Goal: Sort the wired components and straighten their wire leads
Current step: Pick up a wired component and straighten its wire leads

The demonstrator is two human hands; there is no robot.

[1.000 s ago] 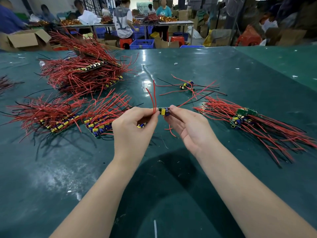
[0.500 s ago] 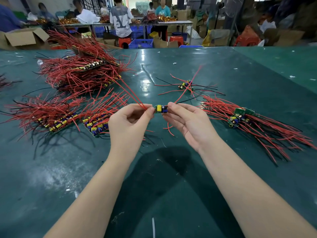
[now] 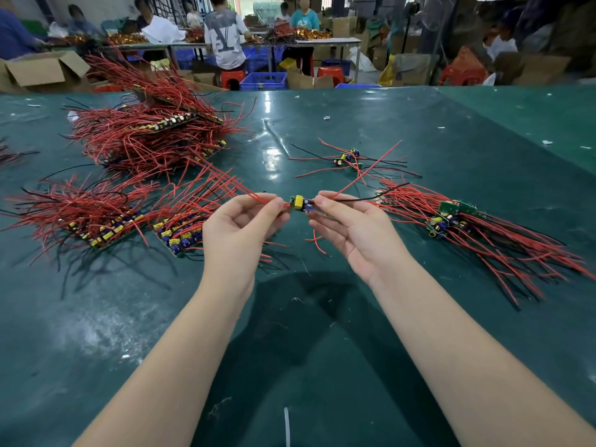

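Green table (image 3: 322, 333): left hand (image 3: 235, 227) fingers pinch red leads (image 3: 254, 196); right hand (image 3: 354, 227) fingers pinch component (image 3: 300, 203).

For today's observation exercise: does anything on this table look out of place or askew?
Mostly tidy. The board pinched between the left hand and right hand has red leads splaying in different directions. A loose curled red wire scrap lies on the green table, apart from the piles.
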